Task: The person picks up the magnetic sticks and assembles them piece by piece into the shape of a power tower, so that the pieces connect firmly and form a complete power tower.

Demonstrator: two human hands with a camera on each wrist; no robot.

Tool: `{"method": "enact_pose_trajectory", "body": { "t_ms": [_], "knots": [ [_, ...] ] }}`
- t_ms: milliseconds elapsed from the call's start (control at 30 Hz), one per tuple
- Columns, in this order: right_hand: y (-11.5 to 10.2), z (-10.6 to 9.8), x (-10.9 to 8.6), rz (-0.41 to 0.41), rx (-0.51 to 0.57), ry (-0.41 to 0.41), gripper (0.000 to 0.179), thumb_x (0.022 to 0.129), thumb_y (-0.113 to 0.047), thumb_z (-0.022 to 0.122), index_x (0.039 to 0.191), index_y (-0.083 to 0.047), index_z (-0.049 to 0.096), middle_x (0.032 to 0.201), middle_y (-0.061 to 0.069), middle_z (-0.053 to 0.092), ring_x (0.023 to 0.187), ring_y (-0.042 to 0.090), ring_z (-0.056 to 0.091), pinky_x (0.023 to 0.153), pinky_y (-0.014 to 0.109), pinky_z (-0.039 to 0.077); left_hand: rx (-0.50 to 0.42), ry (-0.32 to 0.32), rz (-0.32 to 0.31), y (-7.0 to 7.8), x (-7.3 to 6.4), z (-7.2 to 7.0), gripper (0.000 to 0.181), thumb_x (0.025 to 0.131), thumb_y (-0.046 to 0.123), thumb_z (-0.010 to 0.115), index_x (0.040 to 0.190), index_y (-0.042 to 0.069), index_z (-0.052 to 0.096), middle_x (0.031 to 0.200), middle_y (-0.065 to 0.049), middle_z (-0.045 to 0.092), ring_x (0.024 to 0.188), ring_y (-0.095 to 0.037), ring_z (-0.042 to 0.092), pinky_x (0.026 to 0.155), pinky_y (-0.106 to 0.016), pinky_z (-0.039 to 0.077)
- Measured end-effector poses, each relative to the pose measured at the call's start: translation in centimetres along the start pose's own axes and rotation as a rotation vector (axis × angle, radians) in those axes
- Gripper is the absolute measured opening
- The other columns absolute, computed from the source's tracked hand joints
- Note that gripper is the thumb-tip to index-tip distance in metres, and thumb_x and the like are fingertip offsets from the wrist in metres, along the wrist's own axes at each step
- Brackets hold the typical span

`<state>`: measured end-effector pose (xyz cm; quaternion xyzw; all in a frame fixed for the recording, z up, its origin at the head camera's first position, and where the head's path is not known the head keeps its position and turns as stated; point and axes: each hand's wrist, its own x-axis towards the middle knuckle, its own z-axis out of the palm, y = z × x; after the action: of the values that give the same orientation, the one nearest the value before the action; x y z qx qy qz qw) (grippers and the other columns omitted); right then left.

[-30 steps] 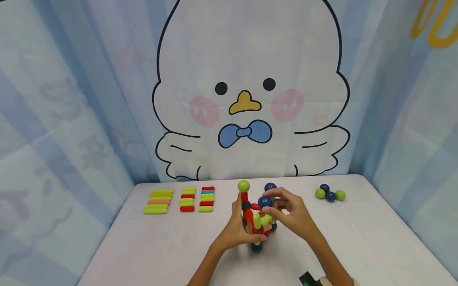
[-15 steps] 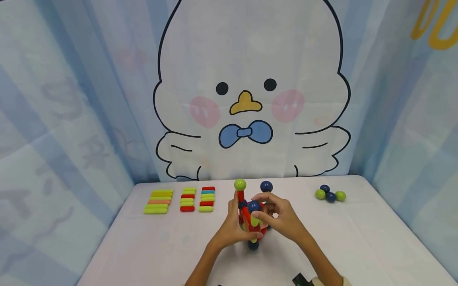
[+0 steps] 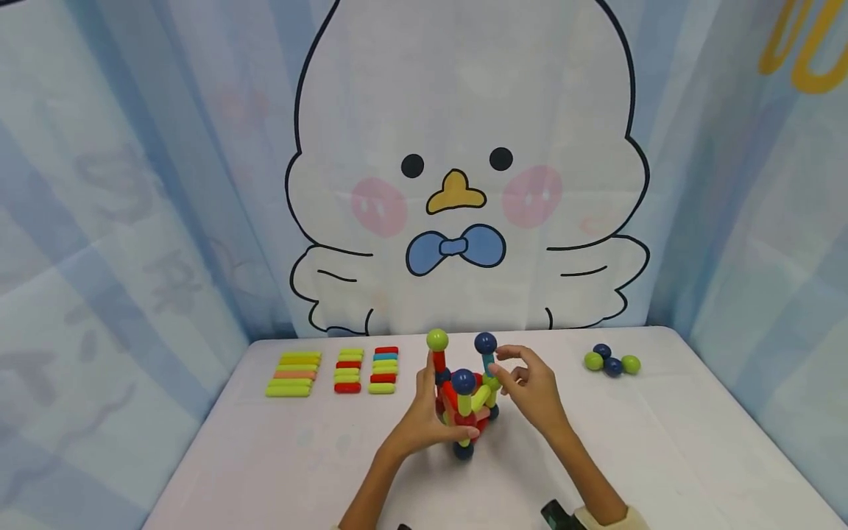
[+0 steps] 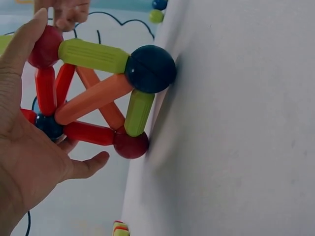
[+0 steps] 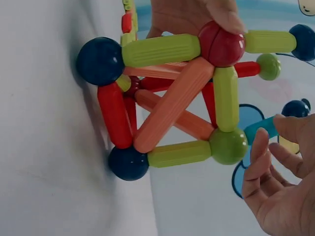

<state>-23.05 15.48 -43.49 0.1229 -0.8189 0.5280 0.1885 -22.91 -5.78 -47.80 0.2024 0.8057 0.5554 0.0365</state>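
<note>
My left hand (image 3: 424,423) grips a magnetic ball-and-stick structure (image 5: 177,105) from its left side, thumb on a red ball (image 5: 222,45). Red, orange and yellow-green sticks join navy, red and green balls into a frame whose lower navy balls are at the tabletop. Three posts rise from it: a red one topped by a green ball (image 3: 437,339), a yellow-green one with a navy ball (image 3: 464,381), and a teal stick (image 3: 488,362) with another navy ball (image 3: 486,343). My right hand (image 3: 533,386) has its thumb and forefinger tips right at the teal stick, parted.
On the table's left lie three columns of loose sticks: long ones (image 3: 291,375), then shorter ones (image 3: 347,371) and more short ones (image 3: 383,370). Several loose navy and green balls (image 3: 613,366) sit at the back right. A printed curtain (image 3: 457,294) hangs behind the table.
My right hand has set a navy ball on the yellow-green post and let go, then shifted right to the teal stick. The structure has moved slightly left in my left hand.
</note>
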Motion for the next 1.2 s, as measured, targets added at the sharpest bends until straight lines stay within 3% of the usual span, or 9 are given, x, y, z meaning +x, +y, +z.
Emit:
{"method": "enact_pose_trajectory", "body": {
  "t_ms": [200, 333, 433, 533, 700, 800, 933, 1100, 1200],
  "knots": [
    [1.3, 0.7, -0.3, 0.134, -0.056, -0.107, 0.045, 0.089, -0.024, 0.072, 0.127, -0.005, 0.057, 0.118, 0.016, 0.062, 0.058, 0.015, 0.056, 0.057, 0.021, 0.052, 0.098, -0.098, -0.022, -0.3, -0.2, -2.0, 0.128, 0.072, 0.050, 0.083, 0.155, 0.033, -0.014, 0.158, -0.016, 0.014, 0.144, -0.040, 0.025, 0.106, -0.061, 0.038],
    [1.8, 0.9, -0.5, 0.191, -0.074, -0.156, 0.045, 0.090, -0.028, 0.071, 0.127, -0.005, 0.057, 0.119, 0.014, 0.062, 0.061, 0.016, 0.056, 0.056, 0.021, 0.048, 0.143, -0.059, -0.034, -0.9, -0.2, -4.0, 0.106, 0.078, 0.041, 0.081, 0.157, 0.028, 0.011, 0.150, -0.017, 0.033, 0.138, -0.040, 0.035, 0.104, -0.058, 0.043],
    [2.0, 0.9, -0.6, 0.206, -0.075, -0.172, 0.041, 0.091, -0.027, 0.070, 0.125, -0.006, 0.058, 0.118, 0.013, 0.062, 0.063, 0.018, 0.058, 0.057, 0.021, 0.048, 0.212, 0.072, -0.067, -1.8, -0.5, -6.2, 0.071, 0.086, 0.034, 0.075, 0.148, 0.022, 0.041, 0.138, -0.015, 0.050, 0.128, -0.036, 0.048, 0.099, -0.053, 0.049],
    [2.0, 1.0, -0.5, 0.209, -0.064, -0.169, 0.039, 0.091, -0.026, 0.069, 0.124, -0.007, 0.059, 0.116, 0.013, 0.062, 0.067, 0.020, 0.060, 0.059, 0.020, 0.050, 0.325, 0.252, -0.113, -3.0, -1.2, -8.8, 0.046, 0.091, 0.027, 0.070, 0.132, 0.011, 0.058, 0.124, -0.015, 0.061, 0.115, -0.031, 0.057, 0.094, -0.049, 0.051],
    [2.1, 1.3, -0.2, 0.201, -0.027, -0.166, 0.039, 0.092, -0.029, 0.068, 0.124, -0.009, 0.059, 0.117, 0.013, 0.063, 0.070, 0.024, 0.062, 0.060, 0.027, 0.055, 0.545, 0.530, -0.308, -5.3, -3.5, -13.3, 0.034, 0.095, 0.013, 0.063, 0.127, 0.001, 0.060, 0.123, -0.021, 0.056, 0.114, -0.036, 0.052, 0.098, -0.052, 0.047],
    [2.1, 1.4, -0.3, 0.196, -0.013, -0.162, 0.039, 0.092, -0.030, 0.067, 0.124, -0.009, 0.059, 0.118, 0.014, 0.063, 0.072, 0.025, 0.064, 0.060, 0.033, 0.057, 0.687, 0.608, -0.411, -6.5, -5.3, -15.4, 0.034, 0.095, 0.005, 0.058, 0.129, -0.001, 0.058, 0.134, -0.024, 0.046, 0.125, -0.044, 0.043, 0.096, -0.060, 0.045],
    [2.3, 1.4, -0.4, 0.173, 0.001, -0.154, 0.038, 0.093, -0.029, 0.067, 0.123, -0.008, 0.059, 0.118, 0.015, 0.063, 0.075, 0.026, 0.066, 0.059, 0.035, 0.058, 0.844, 0.595, -0.432, -7.5, -7.0, -17.1, 0.039, 0.093, -0.003, 0.055, 0.132, -0.004, 0.054, 0.141, -0.028, 0.040, 0.132, -0.050, 0.036, 0.089, -0.068, 0.044],
    [2.0, 1.3, -0.5, 0.151, 0.017, -0.150, 0.035, 0.093, -0.024, 0.067, 0.123, -0.006, 0.059, 0.118, 0.016, 0.064, 0.075, 0.026, 0.067, 0.058, 0.033, 0.058, 0.884, 0.503, -0.447, -8.7, -7.5, -17.7, 0.040, 0.095, -0.001, 0.054, 0.136, -0.001, 0.052, 0.143, -0.028, 0.042, 0.132, -0.051, 0.037, 0.091, -0.070, 0.042],
    [2.0, 1.4, -0.5, 0.151, 0.022, -0.146, 0.034, 0.093, -0.024, 0.067, 0.122, -0.007, 0.060, 0.117, 0.015, 0.064, 0.076, 0.023, 0.067, 0.058, 0.034, 0.058, 0.896, 0.484, -0.460, -9.0, -7.4, -17.6, 0.041, 0.094, 0.002, 0.058, 0.135, 0.001, 0.054, 0.138, -0.029, 0.044, 0.126, -0.055, 0.038, 0.089, -0.068, 0.043]
  ]
}}
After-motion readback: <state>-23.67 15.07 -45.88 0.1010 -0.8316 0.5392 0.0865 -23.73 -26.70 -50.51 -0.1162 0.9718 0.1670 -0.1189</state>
